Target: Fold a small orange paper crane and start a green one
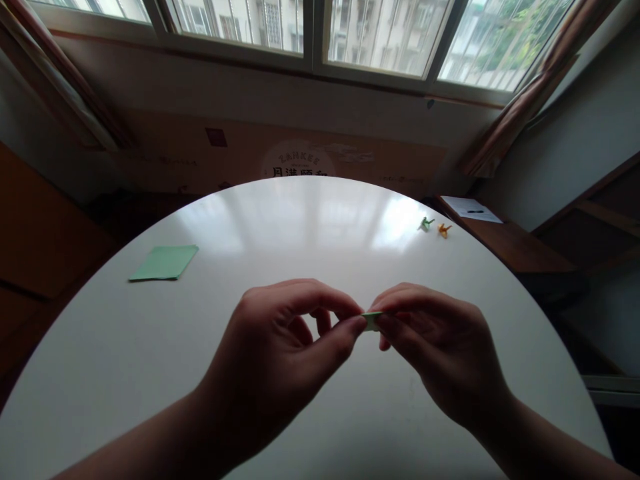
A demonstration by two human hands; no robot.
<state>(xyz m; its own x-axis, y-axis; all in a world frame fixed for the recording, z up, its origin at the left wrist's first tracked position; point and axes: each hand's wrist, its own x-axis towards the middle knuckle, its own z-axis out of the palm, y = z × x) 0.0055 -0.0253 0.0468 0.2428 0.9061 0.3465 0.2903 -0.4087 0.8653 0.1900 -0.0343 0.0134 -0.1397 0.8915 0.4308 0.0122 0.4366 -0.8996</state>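
Observation:
A small piece of folded green paper (371, 321) is pinched between my two hands above the middle of the white table. My left hand (295, 340) is closed on its left end with thumb and forefinger. On the right end, my right hand (440, 347) grips it the same way, the other fingers curled behind. Most of the paper is hidden by the fingertips, so its folded shape cannot be made out.
A stack of green paper sheets (164, 263) lies on the left of the round white table (310, 413). Toward the back right edge sit a green folded paper figure (426, 224) and an orange one (443, 230). Beyond, a brown side table (530, 251) bears a white sheet and a pen.

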